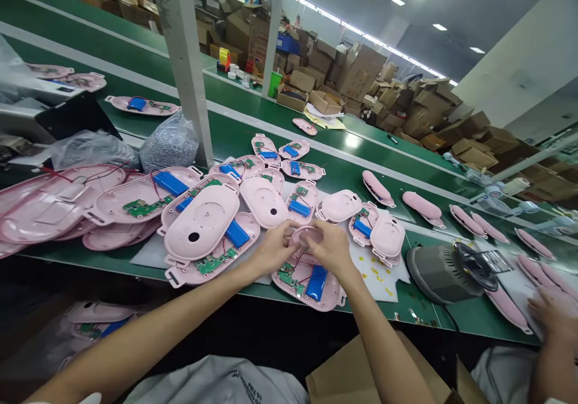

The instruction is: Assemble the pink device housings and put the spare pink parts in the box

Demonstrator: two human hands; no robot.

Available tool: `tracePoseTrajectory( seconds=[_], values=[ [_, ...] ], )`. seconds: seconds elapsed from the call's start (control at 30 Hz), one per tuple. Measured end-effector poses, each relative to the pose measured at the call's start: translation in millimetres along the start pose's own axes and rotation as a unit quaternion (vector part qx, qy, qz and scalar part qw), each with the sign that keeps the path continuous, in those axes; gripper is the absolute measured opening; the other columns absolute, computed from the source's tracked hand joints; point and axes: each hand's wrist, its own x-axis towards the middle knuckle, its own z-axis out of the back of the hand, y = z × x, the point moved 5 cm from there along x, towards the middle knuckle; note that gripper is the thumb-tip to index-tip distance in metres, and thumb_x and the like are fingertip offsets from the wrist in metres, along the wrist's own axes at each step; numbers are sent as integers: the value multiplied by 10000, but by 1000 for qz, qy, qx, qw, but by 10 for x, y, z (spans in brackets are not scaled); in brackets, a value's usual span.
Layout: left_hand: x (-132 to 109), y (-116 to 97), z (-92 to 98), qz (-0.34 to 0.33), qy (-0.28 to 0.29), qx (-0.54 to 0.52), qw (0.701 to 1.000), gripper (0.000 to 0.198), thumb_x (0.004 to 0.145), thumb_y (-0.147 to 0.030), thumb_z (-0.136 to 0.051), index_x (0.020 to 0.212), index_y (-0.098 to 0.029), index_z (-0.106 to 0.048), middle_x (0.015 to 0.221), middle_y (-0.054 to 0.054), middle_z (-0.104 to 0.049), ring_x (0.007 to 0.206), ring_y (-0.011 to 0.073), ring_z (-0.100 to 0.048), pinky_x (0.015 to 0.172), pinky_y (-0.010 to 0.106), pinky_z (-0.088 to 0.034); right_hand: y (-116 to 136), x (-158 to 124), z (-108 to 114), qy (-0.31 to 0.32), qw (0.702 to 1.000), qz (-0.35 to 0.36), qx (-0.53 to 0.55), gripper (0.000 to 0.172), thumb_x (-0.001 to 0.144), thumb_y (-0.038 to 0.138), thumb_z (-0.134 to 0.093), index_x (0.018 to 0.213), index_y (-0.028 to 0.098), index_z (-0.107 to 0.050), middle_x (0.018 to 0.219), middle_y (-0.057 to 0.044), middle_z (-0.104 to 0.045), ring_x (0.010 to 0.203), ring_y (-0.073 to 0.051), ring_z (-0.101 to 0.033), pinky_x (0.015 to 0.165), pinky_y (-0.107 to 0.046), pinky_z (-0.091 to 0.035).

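1. Because the near shell point(335, 289), an open pink half, bears a green circuit board point(289, 279) and a blue battery point(317, 282), it probably weighs more on the battery side. The board looks easily harmed, so the outer rim or the end loops seem the safest holds.

2. Just over the near shell, the left hand point(274, 250) and right hand point(333, 248) pinch a tilted pink cover point(311, 235) between them, fingers drawn in narrowly at either side. It looks like thin, stiff plastic: light, perhaps slightly slippery, and best taken by opposite edges.

3. Between the cover and the near shell run thin red wires point(303, 253), likely fragile if tugged; I cannot tell whether they join the cover.

4. Right of the near shell, and well apart, stands a grey machine point(438, 274); farther right, a co-worker's hand point(553, 310) is blurred, its hold unclear.

5. Left of the near shell, a pink lid point(205, 220) with a round black hole lies on another open half; its smooth face probably gives little grip, its edge more.

6. Beyond the near shell and to its right, closed pink shells point(422, 205) look rigid and rounded, suited to a grasp along both sides.
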Motion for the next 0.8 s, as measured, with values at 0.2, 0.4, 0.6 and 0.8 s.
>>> tracePoseTrajectory(
  seconds=[0.2, 0.4, 0.6, 0.8],
  values=[
    [21, 8, -89, 15, 18, 34, 999, 301, 834, -351, -620, 1079, -198, -538, 1002, 61, -667, 669, 196, -688, 536, 277, -550, 13, -30, 41, -66, 991, 15, -115, 118, 837, 286, -548, 864, 204, -629, 860, -32, -682, 802, -184, -613, 655, -267, -366],
    [64, 41, -88, 12, 16, 56, 998, 361, 839, -449, -590, 1076, -177, -568, 916, 50, -667, 679, 204, -660, 568, 296, -541, -73, -31, 96, -37, 990, 13, -136, 126, 820, 277, -574, 857, 184, -650, 844, -52, -699, 791, -197, -633, 670, -276, -389],
    [112, 5, 0, 26, 30, 92, 995, 419, 795, -529, -605, 984, -157, -565, 782, 22, -620, 663, 191, -599, 551, 261, -485, -14, 109, 74, -1, 998, 69, 13, 234, 759, 210, -633, 986, 214, -690, 978, -19, -730, 904, -174, -666, 822, -256, -469],
    [243, 99, 165, 59, 17, 100, 993, 451, 701, -597, -679, 805, -186, -524, 635, -7, -573, 570, 175, -539, 470, 243, -422, -1076, -596, 862, -367, 888, -140, 240, 279, 775, 405, -642, 925, 170, -631, 876, -49, -699, 792, -172, -665, 782, -322, -547]
  ],
)
